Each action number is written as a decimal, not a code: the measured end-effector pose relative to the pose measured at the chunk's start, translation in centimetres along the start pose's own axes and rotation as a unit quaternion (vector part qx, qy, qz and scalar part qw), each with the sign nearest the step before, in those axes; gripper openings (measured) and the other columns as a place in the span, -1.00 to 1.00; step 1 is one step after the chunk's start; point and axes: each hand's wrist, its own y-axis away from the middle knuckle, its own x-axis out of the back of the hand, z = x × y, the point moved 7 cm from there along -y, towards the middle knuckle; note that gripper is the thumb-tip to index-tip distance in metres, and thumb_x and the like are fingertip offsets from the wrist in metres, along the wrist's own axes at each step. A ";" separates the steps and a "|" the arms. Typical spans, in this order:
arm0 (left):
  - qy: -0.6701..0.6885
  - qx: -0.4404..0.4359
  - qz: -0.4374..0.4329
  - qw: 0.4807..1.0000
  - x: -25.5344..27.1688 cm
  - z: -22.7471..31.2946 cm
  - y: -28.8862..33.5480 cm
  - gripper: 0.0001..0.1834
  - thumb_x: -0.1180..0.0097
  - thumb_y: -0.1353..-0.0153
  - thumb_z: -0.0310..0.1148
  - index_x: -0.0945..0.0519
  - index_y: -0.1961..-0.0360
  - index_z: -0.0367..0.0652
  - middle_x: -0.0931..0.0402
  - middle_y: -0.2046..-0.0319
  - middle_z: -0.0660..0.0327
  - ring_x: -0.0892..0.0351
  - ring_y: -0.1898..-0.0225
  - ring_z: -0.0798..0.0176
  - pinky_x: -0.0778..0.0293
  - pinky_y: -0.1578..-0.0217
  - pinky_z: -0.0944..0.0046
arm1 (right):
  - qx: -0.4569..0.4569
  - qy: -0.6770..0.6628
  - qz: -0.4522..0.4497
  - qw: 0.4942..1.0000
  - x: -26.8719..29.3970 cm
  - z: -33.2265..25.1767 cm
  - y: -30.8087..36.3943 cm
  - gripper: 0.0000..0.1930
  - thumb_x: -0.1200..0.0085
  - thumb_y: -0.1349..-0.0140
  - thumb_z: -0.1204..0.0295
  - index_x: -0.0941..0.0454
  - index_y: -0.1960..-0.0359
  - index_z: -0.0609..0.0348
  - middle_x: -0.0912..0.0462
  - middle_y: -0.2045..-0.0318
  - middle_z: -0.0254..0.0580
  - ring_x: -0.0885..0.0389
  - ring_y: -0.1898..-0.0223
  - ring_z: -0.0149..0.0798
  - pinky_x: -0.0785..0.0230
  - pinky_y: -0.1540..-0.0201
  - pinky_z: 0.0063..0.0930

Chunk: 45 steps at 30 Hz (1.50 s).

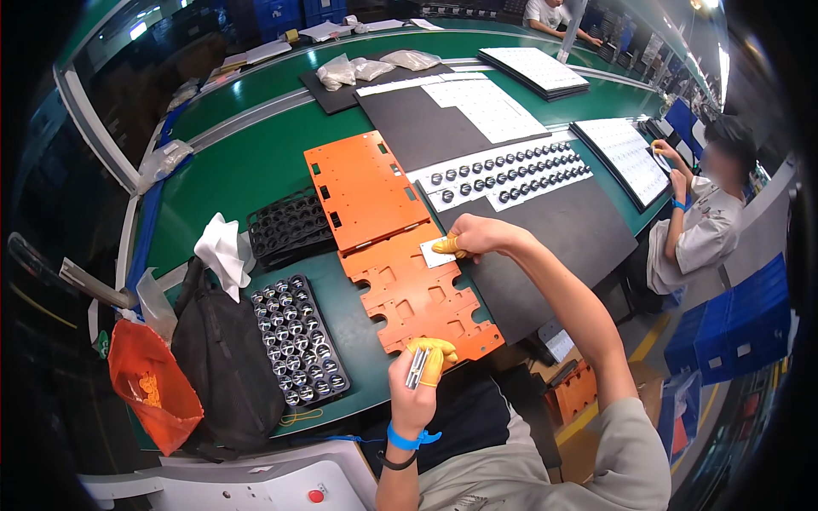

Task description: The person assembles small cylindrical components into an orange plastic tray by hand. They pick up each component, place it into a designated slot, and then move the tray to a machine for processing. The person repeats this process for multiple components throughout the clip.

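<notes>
My right hand [479,236], with yellow covers on its fingertips, pinches a small white square plate [438,253] at the upper right of an orange fixture board [413,294]. This board has cut-outs and notched edges, and a raised orange panel [366,189] adjoins its far end. Close to the board's near edge, my left hand [419,375] is closed around a narrow silvery metal piece [417,368]; its exact kind cannot be made out. Yellow covers are on the left fingers too.
Left of the board stand a black tray of shiny round parts [298,341] and a black tray with round holes [290,228]. A black bag [223,358] and an orange bag [153,387] lie further left. White sheets with black knobs [511,175] lie right. A co-worker [699,213] sits beyond.
</notes>
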 end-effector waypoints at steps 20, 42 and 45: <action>-0.018 -0.013 -0.024 0.999 -0.2 0.3 0.3 -0.79 0.01 -0.34 -0.41 -0.61 0.19 -0.33 -0.64 0.38 0.21 -0.32 0.54 0.55 -0.22 0.51 0.51 | 0.019 -0.052 0.063 0.996 -0.3 0.4 0.9 -0.52 -0.25 -0.27 0.07 -0.66 0.38 0.39 -0.59 0.52 -0.25 -0.57 0.52 -0.38 -0.51 0.50 -0.46; 0.046 0.008 0.026 0.999 0.0 0.0 0.2 -0.60 0.01 -0.42 -0.21 -0.50 -0.07 -0.33 -0.36 0.54 0.37 -0.17 0.57 0.52 -0.14 0.55 0.47 | 0.612 0.270 0.396 0.629 -4.2 -9.0 17.8 -0.67 -0.28 0.10 0.39 -0.64 0.25 0.26 -0.41 0.51 -0.36 -0.50 0.51 -0.37 -0.38 0.54 -0.53; 0.107 0.020 0.019 0.994 0.6 -1.0 0.2 -0.51 -0.03 -0.41 -0.09 -0.48 -0.12 -0.33 -0.29 0.55 0.40 -0.14 0.58 0.53 -0.10 0.56 0.47 | 0.638 0.269 0.397 0.602 -5.5 -9.3 19.1 -0.60 -0.20 0.18 0.41 -0.67 0.21 0.29 -0.40 0.53 -0.39 -0.49 0.53 -0.40 -0.35 0.55 -0.57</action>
